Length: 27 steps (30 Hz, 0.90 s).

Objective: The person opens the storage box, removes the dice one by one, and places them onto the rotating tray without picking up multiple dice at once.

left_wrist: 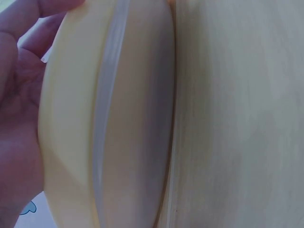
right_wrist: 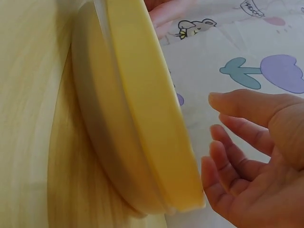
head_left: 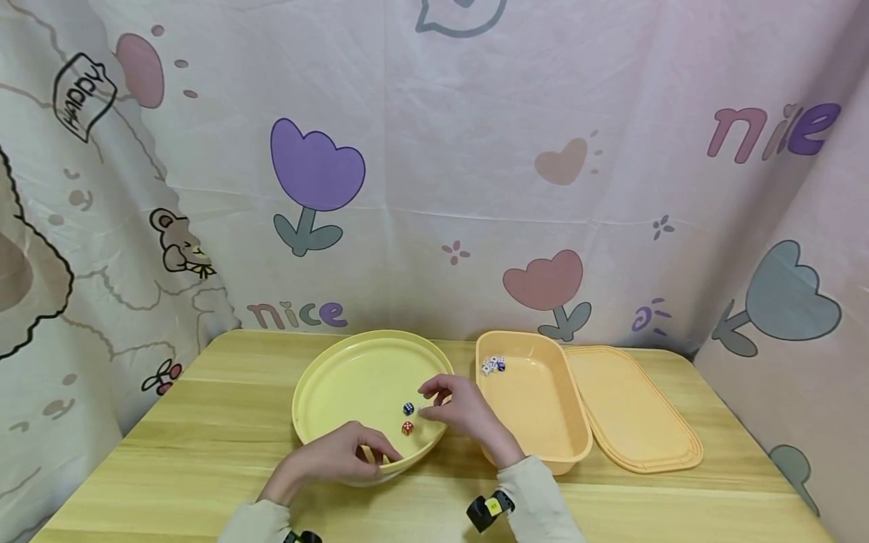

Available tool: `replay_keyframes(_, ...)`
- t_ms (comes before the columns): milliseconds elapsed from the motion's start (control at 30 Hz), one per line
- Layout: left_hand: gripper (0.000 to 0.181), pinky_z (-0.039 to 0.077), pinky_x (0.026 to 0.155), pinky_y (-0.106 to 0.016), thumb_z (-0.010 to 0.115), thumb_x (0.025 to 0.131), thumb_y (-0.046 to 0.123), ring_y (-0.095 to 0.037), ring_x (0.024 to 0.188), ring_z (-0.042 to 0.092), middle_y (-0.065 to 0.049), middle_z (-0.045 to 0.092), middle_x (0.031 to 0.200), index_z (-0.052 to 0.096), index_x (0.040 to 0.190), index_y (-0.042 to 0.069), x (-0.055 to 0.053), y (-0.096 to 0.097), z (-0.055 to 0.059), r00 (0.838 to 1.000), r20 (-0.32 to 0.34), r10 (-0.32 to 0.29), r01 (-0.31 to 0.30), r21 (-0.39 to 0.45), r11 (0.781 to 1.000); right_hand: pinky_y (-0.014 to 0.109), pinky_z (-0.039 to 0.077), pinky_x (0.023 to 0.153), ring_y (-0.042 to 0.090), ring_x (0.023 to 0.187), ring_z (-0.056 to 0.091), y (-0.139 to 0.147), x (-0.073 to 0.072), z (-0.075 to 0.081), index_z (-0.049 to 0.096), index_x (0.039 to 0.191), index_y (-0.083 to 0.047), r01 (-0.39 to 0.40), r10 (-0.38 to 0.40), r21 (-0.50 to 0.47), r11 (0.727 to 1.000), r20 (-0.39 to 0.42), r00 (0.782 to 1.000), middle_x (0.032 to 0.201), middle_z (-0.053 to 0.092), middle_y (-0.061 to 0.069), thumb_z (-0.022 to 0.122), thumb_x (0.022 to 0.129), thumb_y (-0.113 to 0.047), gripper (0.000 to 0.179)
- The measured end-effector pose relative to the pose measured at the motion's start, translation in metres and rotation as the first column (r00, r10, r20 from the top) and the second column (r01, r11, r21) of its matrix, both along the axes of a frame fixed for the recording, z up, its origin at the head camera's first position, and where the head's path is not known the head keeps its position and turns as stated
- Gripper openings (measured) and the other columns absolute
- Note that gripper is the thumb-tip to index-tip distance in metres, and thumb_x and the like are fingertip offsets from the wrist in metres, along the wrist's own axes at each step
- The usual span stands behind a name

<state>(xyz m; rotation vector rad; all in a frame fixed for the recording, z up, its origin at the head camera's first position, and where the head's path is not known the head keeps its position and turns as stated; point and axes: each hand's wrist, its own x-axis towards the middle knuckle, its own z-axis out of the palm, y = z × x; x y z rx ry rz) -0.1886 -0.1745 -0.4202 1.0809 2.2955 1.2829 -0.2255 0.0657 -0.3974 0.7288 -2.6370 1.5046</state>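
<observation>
A round, shallow yellow basin (head_left: 339,377) stands on the table, a blue die (head_left: 408,408) and a red die (head_left: 407,428) lying inside it. My left hand (head_left: 333,455) grips its front rim, thumb at the outer side and fingers bent over the edge. From the left wrist, that hand (left_wrist: 23,95) shows beside the basin's wall (left_wrist: 71,109). My right hand (head_left: 464,411) hovers over the basin's right side, near a tiny pale piece (head_left: 421,410). In the right wrist view, the thumb and loosely bent fingers (right_wrist: 237,164) stand apart, nothing visible between them.
An orange rectangular box (head_left: 536,400) sits right of the basin, with several white and blue dice (head_left: 493,365) in its far left corner. Its matching lid (head_left: 638,411) lies flat at the box's right. A printed curtain (head_left: 434,188) hangs behind the wooden table (head_left: 170,422).
</observation>
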Motion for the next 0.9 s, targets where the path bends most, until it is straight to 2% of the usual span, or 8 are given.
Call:
replay_keyframes(167, 0.028, 0.052, 0.069, -0.025, 0.062, 0.08, -0.001, -0.004, 0.081, 0.058, 0.006, 0.068, 0.094, 0.075, 0.103, 0.007, 0.0002, 0.0003, 0.0004, 1.0, 0.007, 0.003, -0.003, 0.001, 1.0, 0.028, 0.047, 0.07, 0.027, 0.086, 0.058, 0.001, 0.0003, 0.0003, 0.069, 0.102, 0.003, 0.005, -0.005, 0.016, 1.0, 0.013, 1.0, 0.098, 0.066, 0.015, 0.075, 0.079, -0.004, 0.024)
replay_keyframes(633, 0.026, 0.053, 0.068, -0.025, 0.063, 0.08, 0.0, -0.004, 0.081, 0.059, 0.006, 0.068, 0.094, 0.075, 0.103, 0.007, 0.0009, 0.0002, 0.0011, 1.0, 0.003, 0.006, -0.006, 0.001, 1.0, 0.029, 0.049, 0.069, 0.02, 0.085, 0.06, 0.0062, -0.0008, 0.0027, 0.07, 0.102, 0.001, 0.021, -0.02, 0.031, 0.999, -0.05, 0.999, 0.098, 0.068, 0.012, 0.071, 0.084, -0.007, 0.019)
replay_keyframes(900, 0.026, 0.053, 0.067, -0.025, 0.063, 0.081, 0.0, -0.004, 0.08, 0.059, 0.007, 0.067, 0.092, 0.075, 0.103, 0.008, 0.0006, 0.0005, 0.0003, 1.0, -0.001, -0.001, 0.001, 0.007, 1.0, 0.028, 0.049, 0.069, 0.02, 0.085, 0.06, 0.0049, 0.0006, 0.0025, 0.07, 0.102, 0.001, 0.013, -0.012, 0.017, 1.0, -0.025, 1.0, 0.098, 0.068, 0.012, 0.07, 0.086, -0.008, 0.018)
